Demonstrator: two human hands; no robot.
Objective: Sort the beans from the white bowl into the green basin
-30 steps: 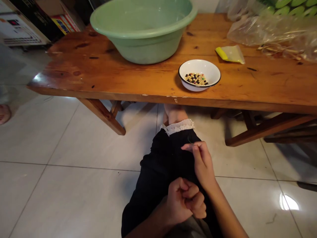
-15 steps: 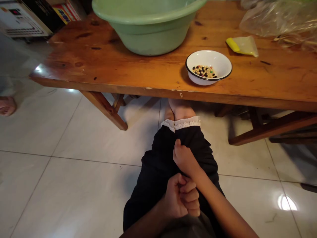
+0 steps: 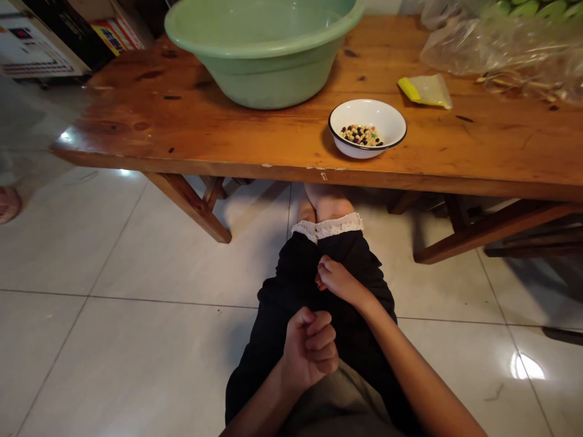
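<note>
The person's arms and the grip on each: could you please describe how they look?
The left forearm and right forearm are slim and bare, no sleeve or watch showing. The left grip and right grip are ungloved hands.

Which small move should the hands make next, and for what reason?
Perhaps loosen the left hand slightly, because it is curled into a fist and I cannot see whether it holds anything. The right hand is apart from it, over the dark clothing, and the beads lie beyond both, in the black-rimmed white bowl on the wooden table.
</note>
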